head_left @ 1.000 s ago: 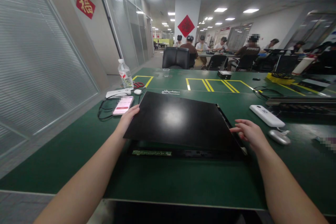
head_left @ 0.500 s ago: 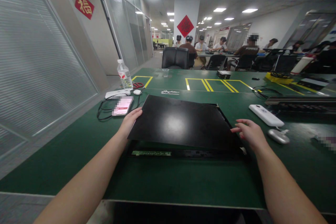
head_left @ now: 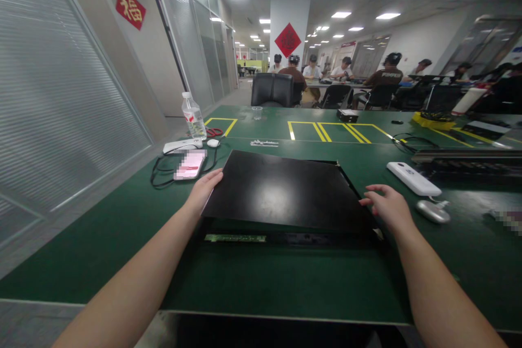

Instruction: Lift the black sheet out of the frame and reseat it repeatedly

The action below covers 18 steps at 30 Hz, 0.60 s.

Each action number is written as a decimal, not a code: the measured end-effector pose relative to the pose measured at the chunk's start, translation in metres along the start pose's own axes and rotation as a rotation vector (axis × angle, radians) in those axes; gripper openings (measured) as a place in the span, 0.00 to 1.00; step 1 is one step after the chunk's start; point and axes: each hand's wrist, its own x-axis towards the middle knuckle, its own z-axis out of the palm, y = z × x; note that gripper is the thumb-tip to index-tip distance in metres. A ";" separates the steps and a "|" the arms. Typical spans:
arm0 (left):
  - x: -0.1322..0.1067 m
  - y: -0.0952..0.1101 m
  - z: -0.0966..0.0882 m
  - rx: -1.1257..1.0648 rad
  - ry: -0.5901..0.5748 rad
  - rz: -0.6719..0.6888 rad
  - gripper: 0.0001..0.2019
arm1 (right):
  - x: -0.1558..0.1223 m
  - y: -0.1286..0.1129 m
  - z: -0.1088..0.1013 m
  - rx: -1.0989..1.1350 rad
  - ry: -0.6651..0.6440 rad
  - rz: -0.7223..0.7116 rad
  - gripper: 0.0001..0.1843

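Observation:
A thin, glossy black screen panel (head_left: pixel 277 190) lies tilted over a shallow black frame (head_left: pixel 318 238), its left side raised. My left hand (head_left: pixel 207 187) grips the panel's left edge, fingers on top and the thumb hidden. At the opposite edge, my right hand (head_left: pixel 385 204) has its fingers curved and apart, with a fingertip touching the rim; it does not clasp anything. Along the near side of the frame, a narrow green circuit board (head_left: pixel 235 238) shows below the panel. Most of the frame's inside is covered.
Left of the panel are a phone (head_left: pixel 190 165), black cables, a water bottle (head_left: pixel 193 117) and red scissors (head_left: pixel 214 132). A white power bank (head_left: pixel 413 179) and a silver mouse (head_left: pixel 433 211) lie to the right. Behind the panel is a caliper (head_left: pixel 264 143). Several people sit farther back.
The left side of the panel has shifted slightly right and down, together with my left hand. My right hand has hardly moved.

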 end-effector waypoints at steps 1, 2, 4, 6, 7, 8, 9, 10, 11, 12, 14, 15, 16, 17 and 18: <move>0.000 0.000 0.000 0.003 0.002 -0.004 0.09 | -0.001 -0.001 0.000 -0.017 -0.002 0.000 0.20; 0.000 0.000 -0.001 0.006 0.002 -0.007 0.08 | -0.001 -0.002 0.000 -0.039 -0.001 0.003 0.20; 0.002 -0.001 -0.004 0.010 -0.015 -0.008 0.08 | -0.004 -0.006 -0.001 -0.086 0.003 0.008 0.18; 0.006 -0.004 -0.007 0.014 -0.044 -0.002 0.09 | -0.006 -0.009 -0.001 -0.126 0.005 0.006 0.16; 0.008 -0.005 -0.009 0.016 -0.059 0.000 0.10 | -0.007 -0.011 -0.001 -0.140 0.007 0.003 0.16; 0.009 -0.006 -0.010 0.018 -0.069 -0.001 0.10 | -0.008 -0.012 -0.001 -0.152 0.010 -0.001 0.15; 0.010 -0.006 -0.011 0.018 -0.073 -0.004 0.11 | -0.009 -0.014 -0.001 -0.160 0.012 -0.004 0.15; 0.011 -0.007 -0.012 0.016 -0.074 -0.008 0.11 | -0.010 -0.014 -0.001 -0.169 0.013 -0.007 0.15; 0.011 -0.007 -0.011 0.015 -0.074 -0.013 0.12 | -0.011 -0.015 -0.001 -0.175 0.014 -0.012 0.14; 0.011 -0.007 -0.011 0.014 -0.070 -0.018 0.12 | -0.011 -0.015 -0.001 -0.180 0.014 -0.020 0.14; 0.009 -0.006 -0.009 0.012 -0.059 -0.020 0.11 | -0.011 -0.015 -0.001 -0.195 0.015 -0.034 0.14; 0.007 -0.005 -0.007 0.010 -0.053 -0.015 0.11 | -0.010 -0.014 0.000 -0.204 0.015 -0.040 0.14; 0.006 -0.004 -0.006 0.008 -0.047 -0.006 0.11 | -0.010 -0.014 0.000 -0.215 0.015 -0.046 0.14; 0.004 -0.003 -0.005 0.007 -0.043 0.004 0.11 | -0.009 -0.013 0.000 -0.227 0.016 -0.051 0.14; 0.004 -0.002 -0.005 0.008 -0.041 0.016 0.11 | -0.009 -0.013 0.001 -0.238 0.017 -0.056 0.14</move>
